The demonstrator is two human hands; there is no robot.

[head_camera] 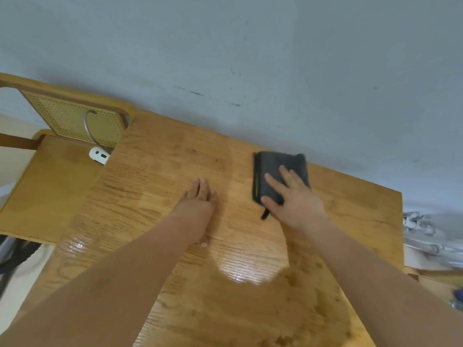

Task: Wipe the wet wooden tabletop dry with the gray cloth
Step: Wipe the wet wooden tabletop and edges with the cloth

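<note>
A folded gray cloth [271,171] with a thin yellow-green stripe lies near the far edge of the wooden tabletop [155,186], close to the wall. My right hand [293,196] lies flat on top of it with fingers spread, pressing it to the wood. My left hand [199,204] rests palm down on the bare tabletop to the cloth's left, holding nothing. The wood has a glossy, wet-looking sheen at the front, between my forearms.
A gray wall [250,58] runs along the table's far edge. At the left stands a wooden chair with a cane back [72,118], with a white plug block and cable [99,155] on its seat. Pale clutter [426,234] lies beyond the table's right edge.
</note>
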